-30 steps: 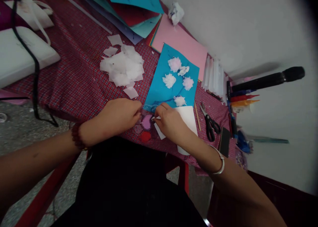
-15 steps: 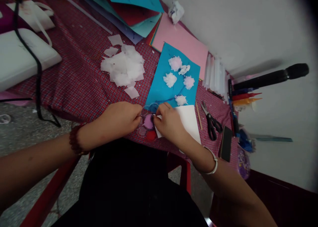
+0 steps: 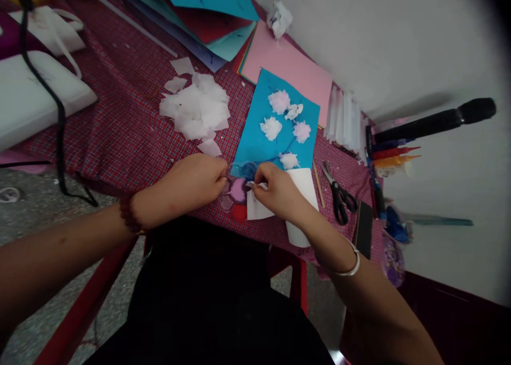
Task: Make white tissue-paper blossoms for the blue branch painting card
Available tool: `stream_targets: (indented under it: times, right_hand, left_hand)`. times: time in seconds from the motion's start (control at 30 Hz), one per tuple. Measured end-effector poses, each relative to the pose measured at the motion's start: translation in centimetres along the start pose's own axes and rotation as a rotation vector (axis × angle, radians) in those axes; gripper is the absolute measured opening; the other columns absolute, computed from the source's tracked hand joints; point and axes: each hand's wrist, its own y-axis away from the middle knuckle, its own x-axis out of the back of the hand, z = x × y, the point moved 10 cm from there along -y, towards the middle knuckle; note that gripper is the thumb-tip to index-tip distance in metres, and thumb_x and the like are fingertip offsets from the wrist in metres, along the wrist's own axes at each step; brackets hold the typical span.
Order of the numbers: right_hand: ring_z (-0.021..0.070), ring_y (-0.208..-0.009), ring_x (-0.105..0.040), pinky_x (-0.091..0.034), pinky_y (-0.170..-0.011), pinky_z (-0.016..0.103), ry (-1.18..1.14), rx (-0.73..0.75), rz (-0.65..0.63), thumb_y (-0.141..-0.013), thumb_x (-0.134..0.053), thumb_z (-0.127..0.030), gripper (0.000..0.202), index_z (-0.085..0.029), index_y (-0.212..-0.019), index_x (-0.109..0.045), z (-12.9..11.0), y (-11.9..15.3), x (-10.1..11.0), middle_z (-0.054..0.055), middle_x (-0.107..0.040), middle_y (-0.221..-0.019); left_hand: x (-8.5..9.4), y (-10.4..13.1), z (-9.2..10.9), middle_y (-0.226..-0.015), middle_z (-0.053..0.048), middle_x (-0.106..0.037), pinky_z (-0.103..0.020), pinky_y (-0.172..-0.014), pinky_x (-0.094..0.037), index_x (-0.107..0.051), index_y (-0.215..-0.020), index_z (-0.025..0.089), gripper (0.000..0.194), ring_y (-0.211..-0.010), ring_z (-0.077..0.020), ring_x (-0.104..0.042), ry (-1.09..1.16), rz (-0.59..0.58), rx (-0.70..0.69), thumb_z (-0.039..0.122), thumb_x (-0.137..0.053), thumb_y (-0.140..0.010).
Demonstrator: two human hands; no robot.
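My left hand [image 3: 199, 181] is closed at the left side of a strip of small paint pots, its fingertips against the edge; whether it grips the strip is hidden. A pink-purple pot [image 3: 237, 189], a red pot [image 3: 240, 212] and a blue pot [image 3: 249, 169] show between my hands. My right hand [image 3: 277, 192] pinches a small piece of white tissue paper [image 3: 250, 184] just right of the purple pot. Below those fingers lies a white sheet [image 3: 257, 208]. Beyond, a blue card [image 3: 251, 136] bears several fluffy white and pale pink paper puffs [image 3: 271, 128].
A pile of white paper squares [image 3: 199, 107] lies left on the checked cloth [image 3: 131, 120]. Pink paper [image 3: 287, 56] and a crumpled paper ball [image 3: 279, 19] are behind. Scissors [image 3: 341, 197], a stick [image 3: 318, 184] and a phone [image 3: 363, 229] lie right. A black cable [image 3: 59, 109] hangs left.
My right hand has drawn slightly back to the right from the purple pot, showing more of the pot and the white sheet below. My left hand stays nearly in place.
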Motion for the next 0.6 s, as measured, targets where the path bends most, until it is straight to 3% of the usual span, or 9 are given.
stream_targets:
  times: [0.23, 0.47, 0.6]
  right_hand:
    - [0.0163, -0.078, -0.051, -0.039, -0.070, 0.028, -0.007, 0.104, 0.079, -0.071, -0.046, 0.001, 0.019, -0.018, -0.075, -0.049, -0.6, 1.1, 1.9, 0.003, -0.051, -0.082]
    - [0.0212, -0.088, -0.049, -0.041, -0.076, 0.034, 0.232, 0.227, 0.034, -0.083, -0.042, -0.003, 0.020, -0.015, -0.085, -0.057, -2.4, 1.5, -0.5, 0.009, -0.054, -0.090]
    - [0.0208, -0.086, -0.048, -0.041, -0.075, 0.034, 0.273, 0.251, 0.048, -0.085, -0.040, -0.003, 0.022, -0.015, -0.088, -0.058, -2.6, 1.5, -0.9, 0.009, -0.054, -0.091]
  left_hand:
    - [0.3, -1.1, 0.5, -0.075, -0.010, -0.067, -0.030, -0.059, -0.037, -0.064, -0.081, 0.014, 0.027, -0.069, -0.0216, -0.063, -0.097, -0.059, -0.009, 0.027, -0.041, -0.086]
    - [0.7, -2.2, 1.0, -0.072, -0.007, -0.066, -0.029, -0.061, -0.038, -0.065, -0.081, 0.015, 0.026, -0.069, -0.0204, -0.061, -0.137, -0.055, -0.017, 0.026, -0.042, -0.085]
    - [0.6, -2.7, 0.9, -0.070, -0.007, -0.065, -0.028, -0.059, -0.036, -0.064, -0.078, 0.015, 0.025, -0.066, -0.0194, -0.060, -0.138, -0.044, -0.036, 0.026, -0.043, -0.084]
